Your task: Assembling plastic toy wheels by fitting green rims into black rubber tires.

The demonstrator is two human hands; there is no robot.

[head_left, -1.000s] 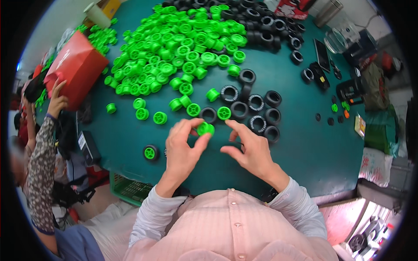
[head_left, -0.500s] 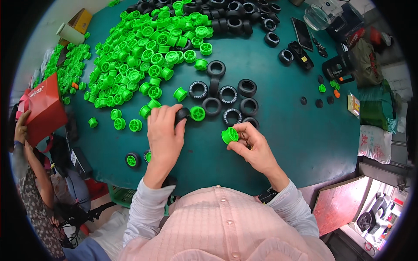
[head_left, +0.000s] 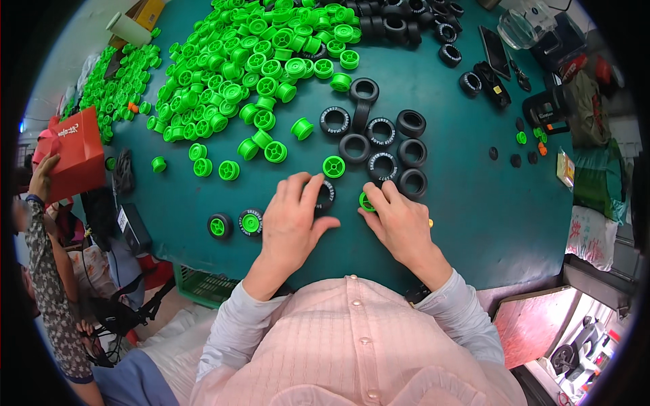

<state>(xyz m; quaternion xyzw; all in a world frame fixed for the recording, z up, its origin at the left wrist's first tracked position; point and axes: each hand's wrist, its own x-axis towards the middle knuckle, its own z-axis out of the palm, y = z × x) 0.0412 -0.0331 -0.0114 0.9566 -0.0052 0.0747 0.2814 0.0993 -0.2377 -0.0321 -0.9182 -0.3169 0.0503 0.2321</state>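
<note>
My right hand (head_left: pixel 405 229) pinches a green wheel rim (head_left: pixel 366 202) between thumb and fingers, low over the table. A small yellow bit (head_left: pixel 430 222) shows at that hand's outer edge; what it belongs to is hidden. My left hand (head_left: pixel 292 220) has its thumb stretched away from the fingers, and its fingertips are at a black tire (head_left: pixel 328 195) that they partly cover. Just beyond lies a loose green rim (head_left: pixel 334 166). Several black tires (head_left: pixel 381 167) are grouped past my right hand. Left of my left hand are two rims with tires around them (head_left: pixel 250 222) (head_left: pixel 219 227).
A large heap of green rims (head_left: pixel 230 74) spreads over the far left, with black tires (head_left: pixel 396 28) piled behind. A phone (head_left: pixel 495 51), a black mug (head_left: pixel 542 108) and small loose parts (head_left: pixel 521 137) are at the right. Another person's hand (head_left: pixel 42 177) holds a red bag (head_left: pixel 71 152).
The view has shifted, so the table's things appear farther right. My left thumb has opened away from the tire, which now shows its lettered side. The right hand has turned its rim and brought it nearer the tire.
</note>
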